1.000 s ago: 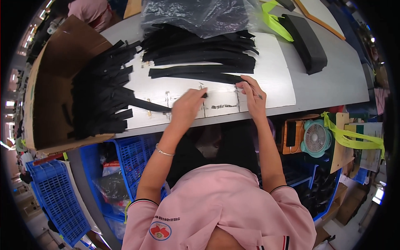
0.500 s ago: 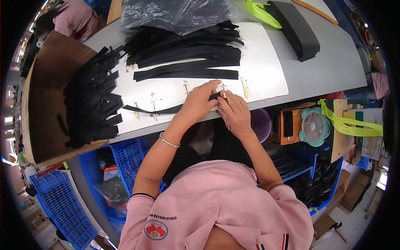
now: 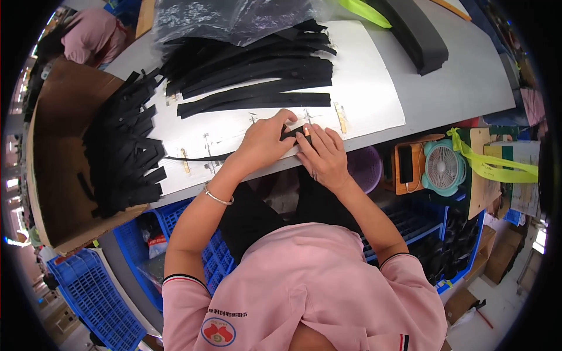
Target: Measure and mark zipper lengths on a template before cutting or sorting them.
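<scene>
Near the table's front edge, a narrow black fabric strip (image 3: 297, 137) passes between my two hands, its tail running left towards a heap of strips. My left hand (image 3: 264, 140) has its thumb and bent forefinger closed about the strip. On the strip's right part press the fingers of my right hand (image 3: 326, 157), held close together. At those fingertips shows a small orange and pale thing, too small to name. Beyond my hands, several black strips (image 3: 254, 105) lie side by side on a white board (image 3: 374, 111).
An open cardboard box (image 3: 58, 134) at the left holds a heap of black strips (image 3: 120, 158). Clear plastic film (image 3: 228, 20) covers the far strips. A long dark padded piece (image 3: 418, 35) lies at the far right. Below stand a teal fan (image 3: 444, 167) and blue crates (image 3: 99, 298).
My left hand has drawn a little left, away from my right hand, and its forefinger has lifted. The strip's tail looks thinner and straighter. The whole view has shifted slightly.
</scene>
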`<state>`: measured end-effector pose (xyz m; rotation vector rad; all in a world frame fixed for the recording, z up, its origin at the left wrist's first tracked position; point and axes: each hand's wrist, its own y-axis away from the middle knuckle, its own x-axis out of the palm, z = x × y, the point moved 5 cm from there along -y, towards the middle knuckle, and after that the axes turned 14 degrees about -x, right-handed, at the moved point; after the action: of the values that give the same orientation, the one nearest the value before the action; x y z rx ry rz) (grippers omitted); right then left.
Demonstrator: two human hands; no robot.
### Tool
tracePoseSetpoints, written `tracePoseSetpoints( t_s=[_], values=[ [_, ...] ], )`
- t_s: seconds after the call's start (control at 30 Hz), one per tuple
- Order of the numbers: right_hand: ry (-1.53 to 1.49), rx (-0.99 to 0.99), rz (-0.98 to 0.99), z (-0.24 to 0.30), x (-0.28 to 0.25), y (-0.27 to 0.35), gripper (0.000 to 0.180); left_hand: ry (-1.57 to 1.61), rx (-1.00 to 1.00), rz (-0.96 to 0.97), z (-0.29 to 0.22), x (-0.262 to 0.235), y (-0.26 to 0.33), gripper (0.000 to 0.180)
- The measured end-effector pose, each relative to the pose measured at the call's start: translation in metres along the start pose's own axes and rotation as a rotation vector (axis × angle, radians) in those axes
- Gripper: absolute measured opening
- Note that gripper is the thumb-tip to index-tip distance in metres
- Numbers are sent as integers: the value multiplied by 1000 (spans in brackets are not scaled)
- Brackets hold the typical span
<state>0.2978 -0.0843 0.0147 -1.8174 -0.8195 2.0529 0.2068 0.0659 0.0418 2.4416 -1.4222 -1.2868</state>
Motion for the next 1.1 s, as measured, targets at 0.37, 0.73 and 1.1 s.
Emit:
tracePoseSetpoints(
  t_s=[0.37, 0.73, 1.1],
  values=[
    [38, 35, 20, -1, -1, -2, 44, -109, -80, 36, 25, -37, 22, 36],
    [48, 111, 60, -34, -20, 9, 47, -192, 140, -685, 39, -15, 71, 58],
    [-21, 127, 3, -47, -22, 19, 36, -227, -189, -757, 107, 7, 127, 67]
  ],
)
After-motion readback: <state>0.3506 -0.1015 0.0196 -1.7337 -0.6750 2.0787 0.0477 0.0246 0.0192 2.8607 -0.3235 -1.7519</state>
